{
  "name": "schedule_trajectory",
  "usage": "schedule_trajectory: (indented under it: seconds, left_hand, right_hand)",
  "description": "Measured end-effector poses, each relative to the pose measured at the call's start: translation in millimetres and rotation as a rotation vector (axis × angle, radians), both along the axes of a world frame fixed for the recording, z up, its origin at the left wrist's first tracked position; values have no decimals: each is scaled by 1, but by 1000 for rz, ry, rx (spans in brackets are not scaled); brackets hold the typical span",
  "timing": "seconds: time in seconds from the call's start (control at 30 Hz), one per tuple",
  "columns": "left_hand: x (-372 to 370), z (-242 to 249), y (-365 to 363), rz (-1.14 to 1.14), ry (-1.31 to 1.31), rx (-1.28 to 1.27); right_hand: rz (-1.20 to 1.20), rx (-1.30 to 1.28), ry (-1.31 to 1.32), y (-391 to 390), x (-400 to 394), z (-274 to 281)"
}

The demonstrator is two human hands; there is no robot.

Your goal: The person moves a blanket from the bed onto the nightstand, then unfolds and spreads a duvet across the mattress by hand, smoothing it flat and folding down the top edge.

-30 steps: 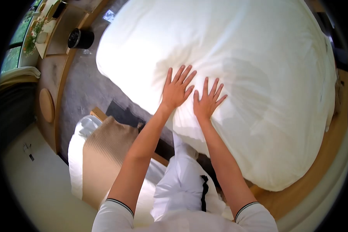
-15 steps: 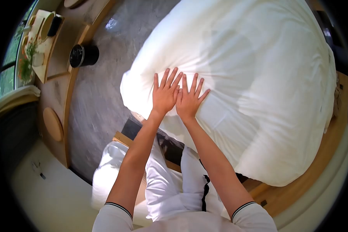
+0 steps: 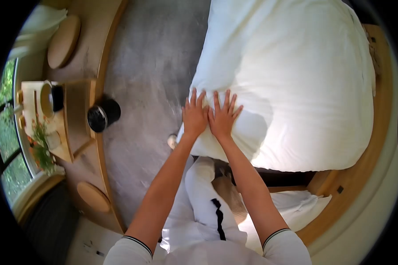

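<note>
- Right under the fingers (image 3: 227, 101) in the head view there's a big puffy white duvet (image 3: 309, 88), most of it spreading out ahead and off to the right.
- Left hand (image 3: 195, 120) is palm-down on it, close to the duvet's left edge, fingers a bit apart and not pinching any fabric.
- Right hand (image 3: 222, 123) is flat on it too, just beside the left, fingers fanned wider. Thumbs are super close; can't tell if they touch.
- Soft creases and a shadow sit around the fingertips.
- Left of the fingers: bare gray floor (image 3: 154, 53), then a black bin (image 3: 104, 115), and further out a low table (image 3: 63, 148) with a leafy plant (image 3: 40, 152) on it.
- Back toward the body from the fingers: white pants (image 3: 197, 194), plus a white bundle (image 3: 300, 210) off to the right.
- Far right of the fingers, wooden edging (image 3: 349, 181) curves past the duvet.
</note>
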State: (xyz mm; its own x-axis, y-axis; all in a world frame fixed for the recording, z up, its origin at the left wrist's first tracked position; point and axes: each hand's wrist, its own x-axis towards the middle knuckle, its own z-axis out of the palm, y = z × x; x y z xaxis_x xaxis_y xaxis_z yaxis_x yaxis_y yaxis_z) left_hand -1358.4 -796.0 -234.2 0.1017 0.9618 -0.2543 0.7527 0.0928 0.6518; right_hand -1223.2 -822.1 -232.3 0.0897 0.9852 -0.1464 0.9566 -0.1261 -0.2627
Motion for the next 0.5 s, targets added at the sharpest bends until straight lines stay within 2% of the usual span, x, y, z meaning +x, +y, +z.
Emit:
schedule_trajectory:
  seconds: [0.07,0.13,0.2,0.27,0.33,0.37,0.4,0.5]
  left_hand:
    - [-2,11,27,10,-52,1]
    - [10,13,55,242,-48,81]
    - [31,42,99,241,-135,167]
    - [52,52,140,-291,-321,281]
    - [76,64,168,-667,-251,337]
    - [85,65,180,-809,-146,341]
    - [90,56,190,-837,-146,342]
    - [99,31,207,-1039,101,415]
  right_hand:
    - [-33,1,-37,6,-9,5]
    - [-31,-65,8,11,-9,16]
    - [-56,-18,7,7,-12,16]
    - [-47,-82,-9,5,-15,9]
    - [-75,-84,39,3,-25,3]
    - [-94,-74,87,11,-27,2]
    - [-121,-68,93,20,-28,5]
    - [-104,-33,162,36,-28,33]
